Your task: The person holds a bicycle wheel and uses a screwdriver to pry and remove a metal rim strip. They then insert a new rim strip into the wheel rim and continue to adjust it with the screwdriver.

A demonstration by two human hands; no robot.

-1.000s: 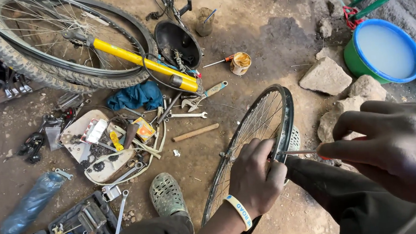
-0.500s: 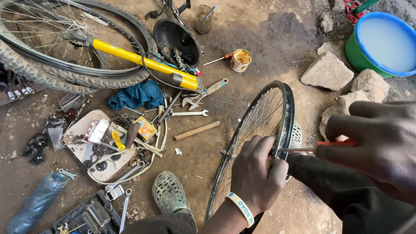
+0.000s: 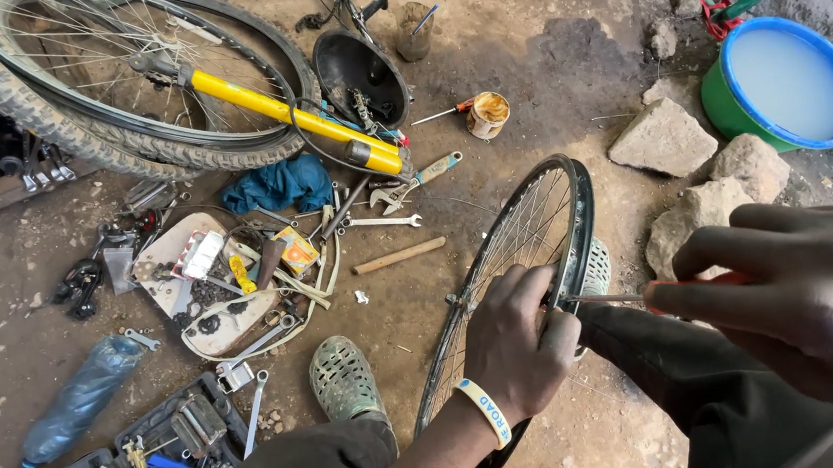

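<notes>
Gripping the thin spoked metal wheel rim (image 3: 538,243), the left hand (image 3: 516,341); right hand (image 3: 804,295) clenches a red-handled screwdriver (image 3: 643,294).

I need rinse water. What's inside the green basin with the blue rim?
The green basin with the blue rim holds pale, cloudy liquid nearly to the brim. Its bottom and anything sunk there cannot be seen.

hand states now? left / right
Left hand: closed, gripping the bare wheel rim.
Right hand: closed on a red-handled screwdriver, tip at the rim.
</notes>
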